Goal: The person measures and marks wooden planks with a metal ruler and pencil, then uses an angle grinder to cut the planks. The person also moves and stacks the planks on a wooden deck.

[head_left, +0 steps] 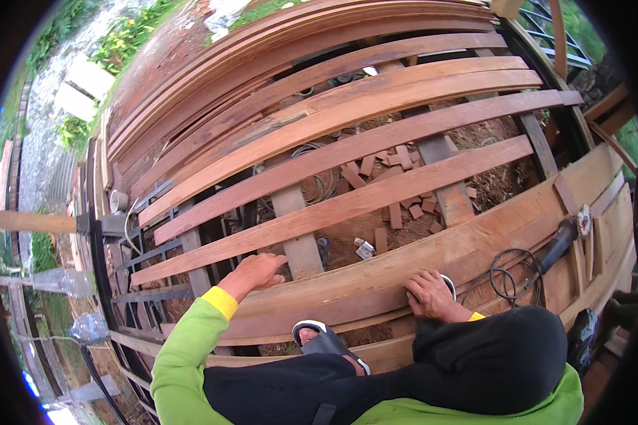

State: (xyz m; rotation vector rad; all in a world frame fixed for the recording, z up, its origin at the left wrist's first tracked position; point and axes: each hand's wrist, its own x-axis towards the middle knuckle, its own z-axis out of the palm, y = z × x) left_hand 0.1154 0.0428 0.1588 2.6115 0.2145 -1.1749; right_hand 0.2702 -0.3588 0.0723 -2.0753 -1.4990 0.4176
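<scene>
The near boards [354, 273] were stretched between the hands, long axis from eight o'clock to two, the longer run pointed toward two. The right hand [434, 294] was laid on them, nearer, fingers bent; the left hand [257, 273] was held half-curled by their ten-o'clock edge. Neither hand's grip could be told.

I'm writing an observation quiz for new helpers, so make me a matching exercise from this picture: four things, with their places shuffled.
1. Dark power tool with a metal head
2. Small reddish wood offcuts
3. Bare right hand
4. Clear plastic bottles

A. On the ground, seen between long brown wooden slats
B. At the picture's left side
C. Touching the near reddish-brown plank
D. Lying toward the picture's right side

Pairs: 1-D, 2-A, 3-C, 4-B
</scene>
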